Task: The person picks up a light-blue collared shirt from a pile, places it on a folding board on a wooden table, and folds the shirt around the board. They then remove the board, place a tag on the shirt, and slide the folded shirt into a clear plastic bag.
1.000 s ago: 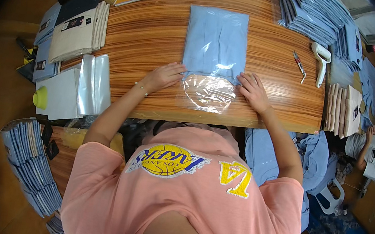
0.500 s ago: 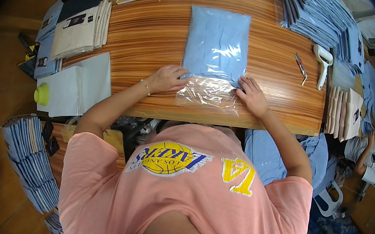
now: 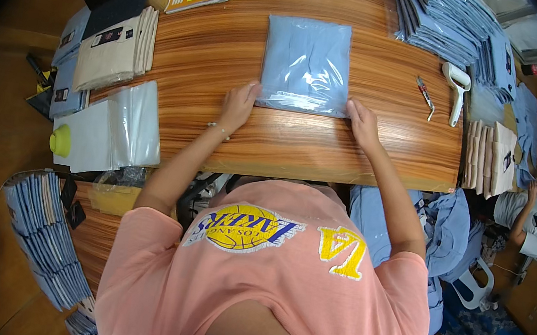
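Observation:
A folded light-blue garment in a clear plastic bag [image 3: 306, 61] lies flat on the wooden table, its near edge running straight across in front of me. The plastic along that edge shows shiny creases. My left hand [image 3: 241, 104] pinches the bag's near left corner between thumb and fingers. At the near right corner, my right hand [image 3: 363, 121] grips the bag the same way, thumb on top. Part of the fingers of each hand is hidden below the edge.
Small red-handled snips [image 3: 425, 96] and a white lint roller [image 3: 456, 94] lie to the right. Stacked blue garments [image 3: 436, 27] fill the far right. Bagged beige garments [image 3: 111, 52], clear plastic bags [image 3: 138, 123] and a yellow-green cup-shaped thing [image 3: 60, 139] sit left. Another person [image 3: 529, 222] is at far right.
The loose clear flap that stretched toward me is now folded under or over at the garment's near edge. My hands have gone from lying on the flap to gripping the two near corners.

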The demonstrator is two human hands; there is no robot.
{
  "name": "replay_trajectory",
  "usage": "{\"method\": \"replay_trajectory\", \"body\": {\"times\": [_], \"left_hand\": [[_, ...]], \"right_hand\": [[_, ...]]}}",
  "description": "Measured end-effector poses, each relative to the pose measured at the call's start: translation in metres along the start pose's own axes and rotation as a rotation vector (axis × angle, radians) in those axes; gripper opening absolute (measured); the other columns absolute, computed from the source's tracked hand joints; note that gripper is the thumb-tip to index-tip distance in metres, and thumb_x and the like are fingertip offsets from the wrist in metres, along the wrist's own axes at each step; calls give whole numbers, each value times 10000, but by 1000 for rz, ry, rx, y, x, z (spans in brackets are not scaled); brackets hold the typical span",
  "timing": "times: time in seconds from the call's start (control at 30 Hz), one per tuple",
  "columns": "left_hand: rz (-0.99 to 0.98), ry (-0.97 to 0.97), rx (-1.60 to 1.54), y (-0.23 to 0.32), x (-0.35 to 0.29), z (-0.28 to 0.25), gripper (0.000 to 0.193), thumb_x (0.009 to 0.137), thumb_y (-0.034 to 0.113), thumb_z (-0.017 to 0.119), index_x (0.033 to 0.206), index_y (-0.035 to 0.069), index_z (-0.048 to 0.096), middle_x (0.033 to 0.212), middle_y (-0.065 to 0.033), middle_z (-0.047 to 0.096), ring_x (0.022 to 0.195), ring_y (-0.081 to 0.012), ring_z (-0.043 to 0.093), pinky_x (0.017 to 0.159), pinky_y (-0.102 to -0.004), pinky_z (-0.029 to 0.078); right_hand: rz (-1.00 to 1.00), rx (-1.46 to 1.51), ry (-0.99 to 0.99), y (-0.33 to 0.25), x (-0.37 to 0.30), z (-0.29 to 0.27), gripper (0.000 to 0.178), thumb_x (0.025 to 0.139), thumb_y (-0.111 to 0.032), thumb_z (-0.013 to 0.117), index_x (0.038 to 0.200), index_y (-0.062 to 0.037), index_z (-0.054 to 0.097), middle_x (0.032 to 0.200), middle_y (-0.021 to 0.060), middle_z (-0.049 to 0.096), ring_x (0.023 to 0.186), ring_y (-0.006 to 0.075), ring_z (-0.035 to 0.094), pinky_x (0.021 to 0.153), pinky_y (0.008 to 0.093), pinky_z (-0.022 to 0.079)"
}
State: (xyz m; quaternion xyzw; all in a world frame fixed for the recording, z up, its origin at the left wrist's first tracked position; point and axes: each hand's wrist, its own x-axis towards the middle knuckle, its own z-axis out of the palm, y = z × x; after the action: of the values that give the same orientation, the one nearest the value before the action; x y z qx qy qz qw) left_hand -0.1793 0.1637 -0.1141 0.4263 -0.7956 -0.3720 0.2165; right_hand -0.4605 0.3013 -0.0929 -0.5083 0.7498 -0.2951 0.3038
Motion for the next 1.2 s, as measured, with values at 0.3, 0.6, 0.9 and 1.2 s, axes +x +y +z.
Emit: {"method": "replay_trajectory", "body": {"times": [0.3, 0.6, 0.9, 1.2], "left_hand": [[-56, 418, 23, 8, 17, 38, 250, 965, 242, 407, 885, 45, 539, 760, -162, 616, 689, -371, 587, 600, -434, 439], [-87, 335, 63, 11, 24, 35, 289, 972, 280, 388, 827, 51, 490, 701, -151, 605, 631, -367, 580, 564, -447, 424], [-110, 164, -223, 9, 16, 17, 202, 939, 199, 475, 892, 27, 570, 776, -105, 640, 738, -267, 617, 654, -365, 455], [391, -25, 102, -15, -72, -11, 148, 788, 82, 622, 926, 88, 673, 1115, -36, 620, 1099, -254, 517, 935, -379, 401]], "right_hand": [[204, 96, 190, 3, 29, 23, 436, 943, -434, 391, 899, -65, 619, 806, 136, 627, 794, 316, 588, 737, 386, 441], [216, 34, 232, 10, 35, 26, 440, 941, -458, 372, 1073, -121, 623, 896, 168, 650, 885, 352, 601, 787, 407, 445], [-34, 318, 205, 12, 16, 20, 286, 942, -280, 469, 1094, -100, 631, 969, 135, 632, 917, 300, 600, 809, 347, 462], [-562, -374, 46, 27, -64, 5, 279, 811, -148, 602, 1076, -209, 665, 1225, 122, 513, 1106, 291, 499, 949, 410, 384]]}}
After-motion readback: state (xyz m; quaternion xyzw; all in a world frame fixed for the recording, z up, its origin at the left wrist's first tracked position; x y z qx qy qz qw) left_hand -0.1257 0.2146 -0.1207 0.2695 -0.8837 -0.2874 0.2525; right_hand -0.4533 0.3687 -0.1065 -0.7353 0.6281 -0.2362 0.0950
